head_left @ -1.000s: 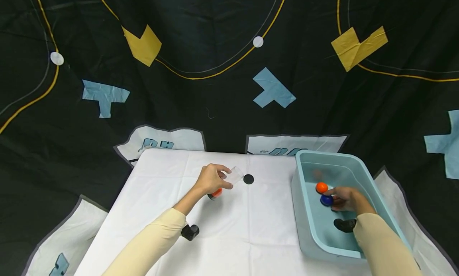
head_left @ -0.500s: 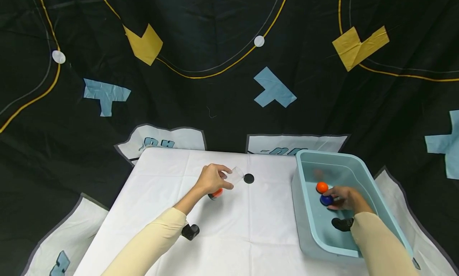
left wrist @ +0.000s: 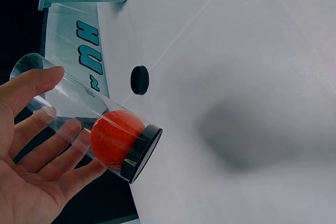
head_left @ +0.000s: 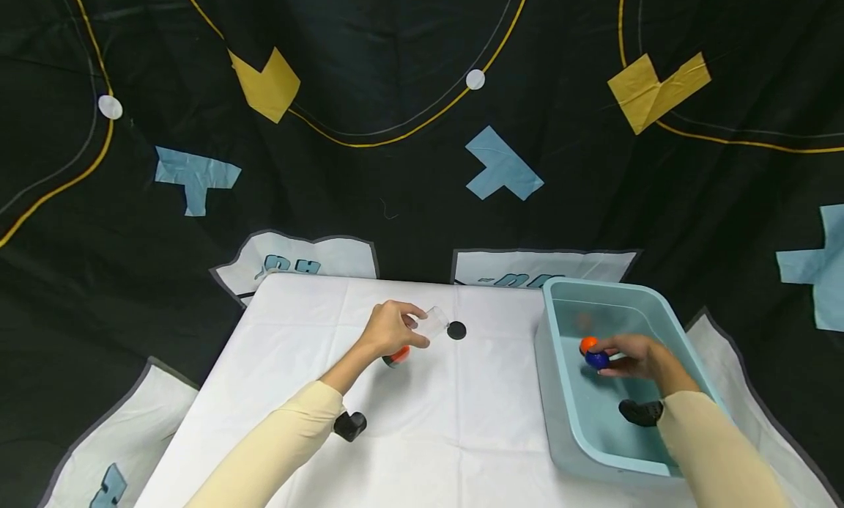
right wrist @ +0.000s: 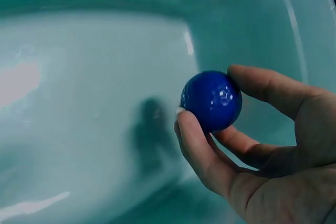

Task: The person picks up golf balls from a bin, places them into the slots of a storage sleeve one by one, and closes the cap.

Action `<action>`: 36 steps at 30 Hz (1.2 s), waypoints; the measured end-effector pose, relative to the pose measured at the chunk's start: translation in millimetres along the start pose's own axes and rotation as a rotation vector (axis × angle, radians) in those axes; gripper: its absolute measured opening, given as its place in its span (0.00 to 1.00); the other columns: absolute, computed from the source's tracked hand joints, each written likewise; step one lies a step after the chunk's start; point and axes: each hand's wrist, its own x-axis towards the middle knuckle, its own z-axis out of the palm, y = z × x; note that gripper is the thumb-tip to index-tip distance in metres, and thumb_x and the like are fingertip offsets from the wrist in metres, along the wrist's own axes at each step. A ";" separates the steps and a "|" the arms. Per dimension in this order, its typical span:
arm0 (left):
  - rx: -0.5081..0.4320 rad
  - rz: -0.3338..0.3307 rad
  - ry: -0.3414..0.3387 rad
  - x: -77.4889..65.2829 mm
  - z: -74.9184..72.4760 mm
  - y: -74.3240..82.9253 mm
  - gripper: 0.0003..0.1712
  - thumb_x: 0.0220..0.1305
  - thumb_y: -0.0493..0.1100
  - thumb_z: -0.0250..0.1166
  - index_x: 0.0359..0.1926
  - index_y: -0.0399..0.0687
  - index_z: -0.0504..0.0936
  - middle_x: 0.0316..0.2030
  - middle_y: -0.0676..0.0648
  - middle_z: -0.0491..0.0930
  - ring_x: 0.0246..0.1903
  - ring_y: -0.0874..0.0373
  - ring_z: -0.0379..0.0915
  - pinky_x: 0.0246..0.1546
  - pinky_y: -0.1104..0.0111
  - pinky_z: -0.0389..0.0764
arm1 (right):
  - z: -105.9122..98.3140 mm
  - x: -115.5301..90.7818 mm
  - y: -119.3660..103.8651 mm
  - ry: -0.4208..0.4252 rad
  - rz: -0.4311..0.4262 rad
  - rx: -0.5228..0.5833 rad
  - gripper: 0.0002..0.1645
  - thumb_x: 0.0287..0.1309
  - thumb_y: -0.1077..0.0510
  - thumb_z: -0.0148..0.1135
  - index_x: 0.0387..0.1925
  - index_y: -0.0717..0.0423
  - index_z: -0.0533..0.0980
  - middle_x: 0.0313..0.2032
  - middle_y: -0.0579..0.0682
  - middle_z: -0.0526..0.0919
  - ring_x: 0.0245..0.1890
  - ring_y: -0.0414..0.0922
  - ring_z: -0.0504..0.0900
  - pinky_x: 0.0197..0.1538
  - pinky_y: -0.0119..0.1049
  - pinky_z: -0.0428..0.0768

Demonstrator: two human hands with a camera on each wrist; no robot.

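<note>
My left hand (head_left: 389, 328) holds a clear tube (left wrist: 73, 95) tilted over the white table, thumb on one side and fingers on the other. Inside, an orange ball (left wrist: 116, 137) rests against the tube's black end cap (left wrist: 143, 155); the opposite end is uncapped. A loose black disc-shaped cap (head_left: 456, 330) lies flat on the table just beyond this hand. Over at the light blue basin, my right hand (head_left: 633, 358) pinches a dimpled blue golf ball (right wrist: 211, 100) between thumb and fingers, above the basin floor. Another orange ball (head_left: 588, 344) sits in the basin, partly hidden behind the blue one.
The light blue basin (head_left: 567, 405) stands on the right side of the white-covered table (head_left: 409, 449), its raised walls around my right hand. A black cloth (head_left: 369, 200) with yellow and blue tape hangs behind. Small black devices (head_left: 349, 426) sit at both wrists.
My right hand has closed on the blue golf ball and raised it off the basin floor, so it now overlaps the orange ball. My left hand and the tube stay nearly still.
</note>
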 end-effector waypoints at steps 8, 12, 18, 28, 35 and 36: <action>0.002 0.003 -0.010 1.2 3.1 1.4 0.25 0.41 0.42 0.84 0.46 0.47 0.90 0.36 0.44 0.89 0.37 0.55 0.84 0.41 0.63 0.84 | 14.0 -27.1 -41.1 -0.114 -0.109 -0.136 0.37 0.72 0.52 0.57 0.69 0.71 0.55 0.45 0.57 0.82 0.36 0.43 0.88 0.49 0.32 0.84; 0.003 -0.006 -0.018 2.4 5.2 1.8 0.26 0.41 0.42 0.84 0.46 0.48 0.90 0.34 0.47 0.89 0.37 0.56 0.83 0.40 0.64 0.83 | 25.0 -40.6 -67.5 -0.122 -0.169 -0.177 0.38 0.72 0.51 0.57 0.70 0.69 0.55 0.47 0.54 0.80 0.40 0.42 0.86 0.53 0.32 0.83; 0.004 0.004 -0.025 4.4 8.1 4.5 0.25 0.42 0.42 0.84 0.46 0.48 0.90 0.36 0.45 0.89 0.39 0.54 0.83 0.43 0.61 0.84 | 50.2 -57.8 -105.7 -0.136 -0.254 -0.210 0.33 0.71 0.51 0.60 0.65 0.69 0.64 0.42 0.50 0.86 0.40 0.43 0.86 0.52 0.35 0.84; -0.005 0.033 -0.029 7.9 11.4 11.6 0.23 0.41 0.42 0.84 0.43 0.50 0.90 0.35 0.47 0.89 0.39 0.56 0.84 0.43 0.62 0.84 | 109.4 -68.4 -137.7 -0.158 -0.329 -0.315 0.32 0.69 0.52 0.62 0.63 0.71 0.67 0.55 0.63 0.78 0.45 0.48 0.85 0.56 0.38 0.83; 0.005 0.049 -0.033 9.3 12.9 15.4 0.22 0.41 0.42 0.84 0.42 0.50 0.90 0.34 0.48 0.89 0.37 0.57 0.84 0.41 0.63 0.83 | 147.8 -61.3 -141.6 -0.146 -0.325 -0.332 0.30 0.64 0.55 0.67 0.60 0.71 0.71 0.51 0.64 0.82 0.36 0.46 0.89 0.51 0.39 0.85; 0.008 0.049 -0.034 9.6 12.9 16.3 0.23 0.40 0.43 0.84 0.42 0.51 0.90 0.34 0.48 0.89 0.38 0.57 0.84 0.42 0.63 0.83 | 152.6 -60.5 -141.9 -0.152 -0.327 -0.339 0.30 0.64 0.55 0.67 0.60 0.71 0.72 0.51 0.63 0.82 0.36 0.45 0.89 0.52 0.39 0.85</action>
